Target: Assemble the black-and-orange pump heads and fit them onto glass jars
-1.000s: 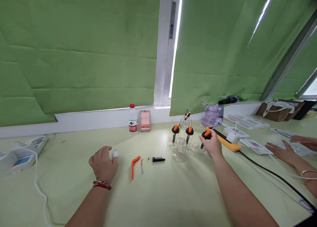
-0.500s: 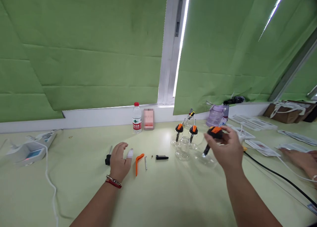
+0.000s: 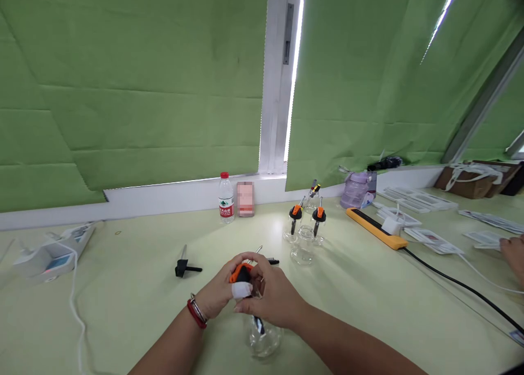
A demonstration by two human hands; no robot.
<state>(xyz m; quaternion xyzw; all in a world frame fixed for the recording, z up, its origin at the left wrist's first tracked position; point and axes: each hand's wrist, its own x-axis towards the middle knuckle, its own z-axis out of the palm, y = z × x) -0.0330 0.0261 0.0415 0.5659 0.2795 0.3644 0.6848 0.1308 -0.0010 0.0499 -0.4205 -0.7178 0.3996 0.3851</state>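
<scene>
- Head view: the glass bottle with an orange-and-black top is at the near middle of the counter, tilted, its base towards the wearer. Whether the base touches the counter, I cannot tell.
- The left hand has its grip closed about the top, its white-wrapped thumb across the near side.
- The right hand has its grip curled round the same top from the other side; some of its fingertips are hidden.
- Just beyond the hands, a black spring piece lies partly covered.
- Left of the hands, a black fitting with a thin stem rests on the counter.
- Farther off to the right, an open glass jar stands before two capped bottles, also orange and black on top.
- A water bottle stands beside a pink box near the wall.
- Right of the jars are a purple jug and a yellow power strip.
- At the right edge, another person's hand is near some papers.
</scene>
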